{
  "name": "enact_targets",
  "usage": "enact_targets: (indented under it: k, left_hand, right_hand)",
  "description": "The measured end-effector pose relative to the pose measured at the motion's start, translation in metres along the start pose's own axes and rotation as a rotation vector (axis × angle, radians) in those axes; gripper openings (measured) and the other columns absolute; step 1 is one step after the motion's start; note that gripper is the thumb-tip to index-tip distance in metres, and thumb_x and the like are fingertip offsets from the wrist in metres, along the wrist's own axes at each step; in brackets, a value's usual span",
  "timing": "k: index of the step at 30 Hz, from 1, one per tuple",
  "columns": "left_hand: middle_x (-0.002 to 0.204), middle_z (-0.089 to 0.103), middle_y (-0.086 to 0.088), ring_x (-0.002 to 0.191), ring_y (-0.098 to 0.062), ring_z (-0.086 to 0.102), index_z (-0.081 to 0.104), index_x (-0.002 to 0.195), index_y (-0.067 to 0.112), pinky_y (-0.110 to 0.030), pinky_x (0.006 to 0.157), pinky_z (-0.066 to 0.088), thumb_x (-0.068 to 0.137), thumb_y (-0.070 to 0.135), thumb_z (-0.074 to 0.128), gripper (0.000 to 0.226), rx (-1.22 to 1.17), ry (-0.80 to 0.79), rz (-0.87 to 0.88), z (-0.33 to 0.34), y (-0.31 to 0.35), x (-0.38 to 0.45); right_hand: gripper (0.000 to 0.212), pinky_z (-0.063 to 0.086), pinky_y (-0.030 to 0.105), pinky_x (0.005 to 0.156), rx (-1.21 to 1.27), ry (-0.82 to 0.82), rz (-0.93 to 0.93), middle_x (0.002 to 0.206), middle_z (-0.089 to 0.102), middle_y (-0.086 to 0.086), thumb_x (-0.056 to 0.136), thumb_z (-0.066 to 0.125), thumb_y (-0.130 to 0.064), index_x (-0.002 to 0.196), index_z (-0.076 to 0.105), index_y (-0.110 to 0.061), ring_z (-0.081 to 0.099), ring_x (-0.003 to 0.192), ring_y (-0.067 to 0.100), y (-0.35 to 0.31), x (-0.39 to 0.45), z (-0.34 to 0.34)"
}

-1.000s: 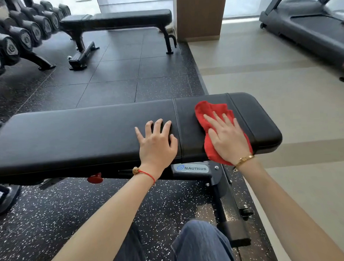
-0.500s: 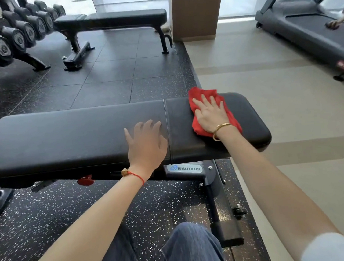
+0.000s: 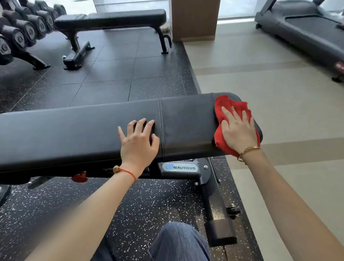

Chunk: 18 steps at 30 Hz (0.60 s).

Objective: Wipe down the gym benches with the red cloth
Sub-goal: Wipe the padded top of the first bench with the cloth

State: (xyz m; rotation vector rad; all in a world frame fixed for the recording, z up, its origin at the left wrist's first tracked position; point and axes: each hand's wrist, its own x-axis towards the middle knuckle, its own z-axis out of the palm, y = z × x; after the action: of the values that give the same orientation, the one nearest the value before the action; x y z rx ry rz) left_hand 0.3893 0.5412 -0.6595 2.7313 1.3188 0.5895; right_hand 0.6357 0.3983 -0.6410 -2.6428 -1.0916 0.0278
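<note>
Red cloth (image 3: 233, 115) shifted right to near bench (image 3: 78, 134) end, under flat-fingered right hand (image 3: 238, 132). Bench long axis left-right. Left hand (image 3: 138, 144) spread, pressing pad.

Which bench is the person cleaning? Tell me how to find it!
Start at the dumbbell rack far left; a plain flat bench sits beside it. Come nearer to the near bench. Only it has a red cloth under the right hand and a Nautilus label.
</note>
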Motion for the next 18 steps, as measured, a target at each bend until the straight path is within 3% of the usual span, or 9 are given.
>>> enact_targets:
  k: [6, 18]
  left_hand:
    - [0.145, 0.048, -0.002, 0.138, -0.028, 0.037, 0.049, 0.141, 0.025, -0.068, 0.114, 0.021, 0.095, 0.033, 0.046, 0.047, 0.018, 0.004, -0.006, 0.002, 0.002, 0.000]
    - [0.146, 0.047, 0.000, 0.138, -0.028, 0.036, 0.048, 0.140, 0.027, -0.067, 0.114, 0.020, 0.094, 0.035, 0.044, 0.047, 0.006, 0.003, 0.003, 0.003, 0.000, 0.002]
  right_hand:
    - [0.053, -0.001, 0.054, 0.120, 0.033, -0.109, 0.113, 0.163, 0.007, -0.002, 0.100, 0.022, -0.034, 0.153, 0.017, -0.037, 0.003, 0.149, 0.037, 0.001, 0.055, -0.006]
    - [0.053, 0.001, 0.056, 0.119, -0.001, -0.175, -0.122, 0.163, 0.008, -0.001, 0.100, 0.026, -0.030, 0.153, 0.019, -0.034, 0.005, 0.148, 0.038, -0.059, 0.077, 0.004]
